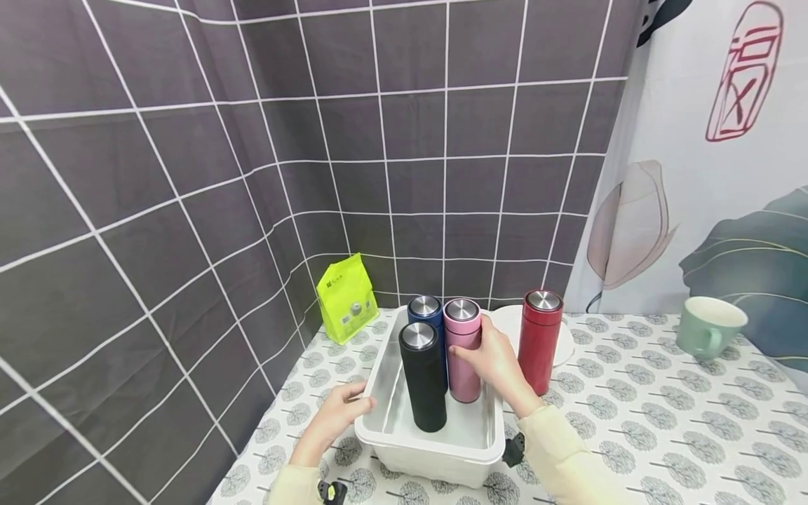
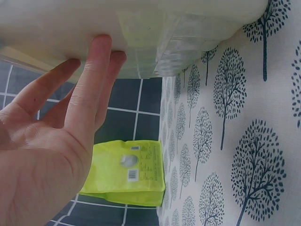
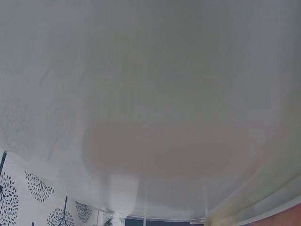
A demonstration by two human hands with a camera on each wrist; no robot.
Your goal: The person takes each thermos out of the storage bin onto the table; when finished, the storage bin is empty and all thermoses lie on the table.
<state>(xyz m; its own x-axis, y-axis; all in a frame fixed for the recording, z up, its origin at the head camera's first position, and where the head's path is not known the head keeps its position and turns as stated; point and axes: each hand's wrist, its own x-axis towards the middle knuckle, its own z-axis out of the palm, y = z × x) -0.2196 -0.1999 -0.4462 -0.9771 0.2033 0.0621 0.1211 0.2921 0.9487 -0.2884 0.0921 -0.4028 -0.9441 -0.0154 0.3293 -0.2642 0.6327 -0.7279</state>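
Observation:
A white plastic bin point(image 1: 429, 459) holds three upright thermos bottles with silver lid tops. Inside it, a black thermos point(image 1: 424, 386) stands nearest me, a navy thermos point(image 1: 425, 306) behind it, and a pink thermos point(image 1: 463, 384) on the right. My right hand point(image 1: 497, 359) grips the pink one around its upper body. At the bin's left side is my left hand point(image 1: 337, 421); in the left wrist view its extended fingers point(image 2: 87, 89) touch the outer wall. The bin's translucent wall point(image 3: 150, 70) fills the right wrist view, with a blurred pinkish shape showing through.
Right of the bin stands a red thermos point(image 1: 539, 351), in front of a white plate point(image 1: 564, 344). A green mug point(image 1: 701, 327) sits farther right. Back left, a lime-green bag point(image 1: 346, 300) stands near the dark tiled-pattern curtain point(image 1: 410, 182). A tree-print cloth point(image 1: 631, 435) covers the table.

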